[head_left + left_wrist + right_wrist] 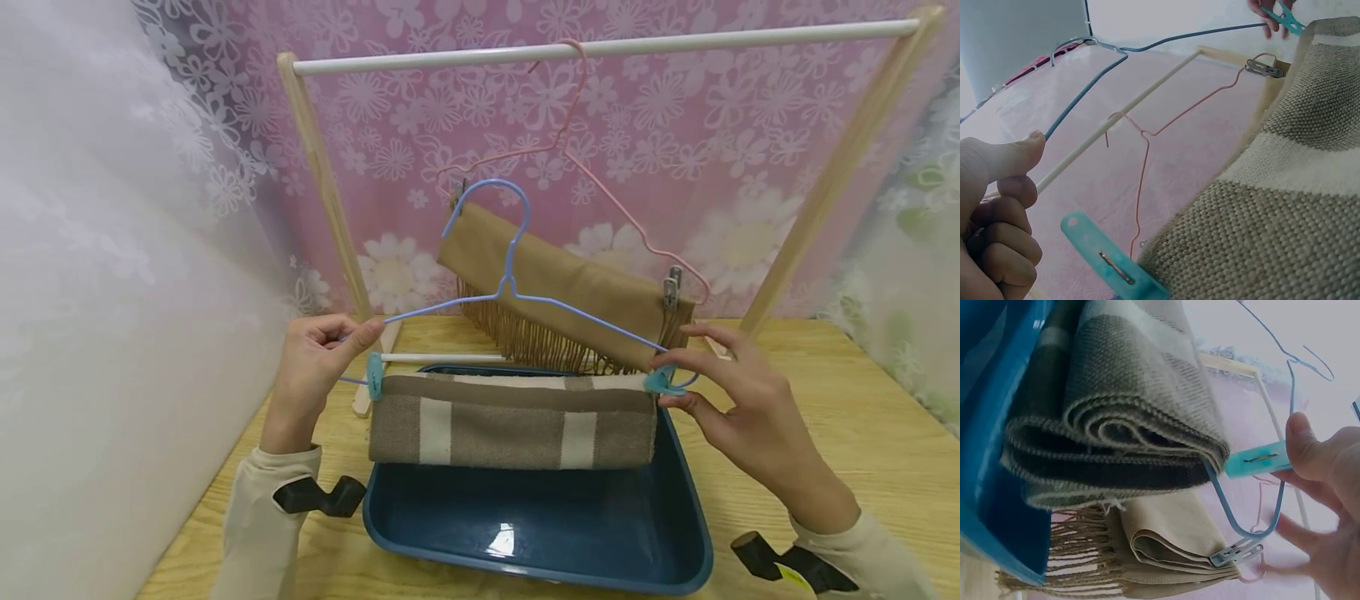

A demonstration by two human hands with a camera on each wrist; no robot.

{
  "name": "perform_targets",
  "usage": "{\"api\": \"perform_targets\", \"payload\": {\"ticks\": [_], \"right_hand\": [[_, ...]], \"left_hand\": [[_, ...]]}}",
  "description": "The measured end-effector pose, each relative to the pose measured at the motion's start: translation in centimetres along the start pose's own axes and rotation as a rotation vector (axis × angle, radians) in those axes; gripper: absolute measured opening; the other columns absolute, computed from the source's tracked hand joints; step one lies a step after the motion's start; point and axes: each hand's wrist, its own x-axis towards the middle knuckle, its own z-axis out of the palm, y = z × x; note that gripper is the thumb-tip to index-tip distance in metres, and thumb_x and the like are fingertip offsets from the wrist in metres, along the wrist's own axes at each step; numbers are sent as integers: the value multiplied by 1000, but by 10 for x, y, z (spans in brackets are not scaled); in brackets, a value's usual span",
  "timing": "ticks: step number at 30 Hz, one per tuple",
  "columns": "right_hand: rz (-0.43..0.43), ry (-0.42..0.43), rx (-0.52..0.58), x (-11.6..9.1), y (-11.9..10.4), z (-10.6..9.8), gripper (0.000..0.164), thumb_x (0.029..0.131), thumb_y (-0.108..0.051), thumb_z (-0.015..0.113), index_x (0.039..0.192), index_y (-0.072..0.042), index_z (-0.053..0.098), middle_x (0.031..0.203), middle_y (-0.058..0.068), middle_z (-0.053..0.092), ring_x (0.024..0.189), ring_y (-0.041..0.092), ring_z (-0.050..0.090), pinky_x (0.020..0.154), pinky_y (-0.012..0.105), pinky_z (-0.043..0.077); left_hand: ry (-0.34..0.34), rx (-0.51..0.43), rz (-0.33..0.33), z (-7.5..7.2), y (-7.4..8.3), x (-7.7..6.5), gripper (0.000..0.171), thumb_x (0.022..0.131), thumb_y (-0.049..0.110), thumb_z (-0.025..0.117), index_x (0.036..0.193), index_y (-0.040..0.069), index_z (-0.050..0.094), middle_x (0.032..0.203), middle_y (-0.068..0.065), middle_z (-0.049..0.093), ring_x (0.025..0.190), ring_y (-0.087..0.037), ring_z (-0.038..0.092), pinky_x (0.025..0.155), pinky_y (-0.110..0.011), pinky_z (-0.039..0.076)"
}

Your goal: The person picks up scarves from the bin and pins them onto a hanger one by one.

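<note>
A blue wire hanger (507, 287) is held up with a folded brown-and-white checked scarf (510, 429) along its lower bar. My left hand (318, 358) grips the hanger's left end, thumb along the wire and fingers curled in the left wrist view. Just inside that hand, a teal clothespin (1113, 259) clips the scarf's left corner. At the other corner my right hand (750, 392) pinches a second teal clothespin (1257, 459) between thumb and index finger, its other fingers spread. The right wrist view shows the scarf's layers rolled inside one another beside the hanger's bent end.
A dark blue basin (525, 517) stands on the wooden table (847, 467) under the scarf. Behind it, a wooden rack with a white rod (705, 40) bears a pink hanger (611, 196), tilted down to the right, with a tan fringed scarf (555, 275) in metal clips.
</note>
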Motion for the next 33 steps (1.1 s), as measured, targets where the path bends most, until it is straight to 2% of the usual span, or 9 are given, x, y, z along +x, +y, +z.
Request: {"api": "perform_targets", "payload": {"ticks": [3,6,9,13,18,21,27,29,33], "right_hand": [[-16,-33,38,1,2,2,48,93,-45,56,108,-1,68,97,8,69,84,-3,61,73,9,43],[-33,-48,38,2,2,4,45,95,-43,54,106,-1,67,87,1,69,69,-6,57,62,10,41],[-63,-16,29,4,-1,5,44,96,-42,55,97,0,68,83,2,68,72,-2,57,62,13,43],[-105,92,57,10,-9,6,43,93,-38,61,86,3,69,80,8,68,70,-1,54,58,12,39],[-107,199,65,18,-21,4,43,95,-32,60,82,8,67,78,13,67,73,-6,57,65,6,39],[-91,211,80,19,-23,2,43,96,-30,59,83,11,64,79,13,68,75,-7,58,65,6,38],[-55,174,287,13,-17,1,38,92,-17,65,90,20,58,88,7,71,83,-1,67,73,8,48],[-57,148,261,11,-16,1,40,92,-22,64,89,18,59,87,6,70,84,-1,67,75,10,49],[-134,109,103,8,-15,5,42,94,-34,61,80,6,63,78,7,66,76,-1,63,68,7,48]], "left_hand": [[4,7,-8,-1,1,-1,31,84,5,73,56,6,58,51,4,26,50,-16,17,48,-30,16],[4,14,-16,-1,1,-1,30,84,5,73,57,7,60,51,4,26,50,-15,18,48,-29,17],[5,17,-25,-2,2,-2,30,84,4,72,57,7,60,52,4,26,50,-15,18,48,-29,17],[4,15,-25,-2,3,-2,29,85,4,71,58,8,62,52,4,25,50,-15,18,49,-29,18],[13,-1,2,-1,5,-1,29,85,1,70,58,12,64,52,4,25,50,-16,17,49,-29,17],[29,-9,21,-2,6,-1,32,85,-3,69,58,14,64,52,3,25,50,-16,17,50,-29,17],[30,-17,31,-3,7,-2,33,84,-5,68,58,16,64,52,3,24,49,-17,15,50,-30,17],[25,-26,36,-3,7,-2,33,84,-5,68,58,16,65,51,3,24,49,-18,14,49,-30,17],[16,-40,55,-4,8,-3,34,83,-8,67,58,15,65,51,1,22,49,-19,13,48,-30,15]]}}
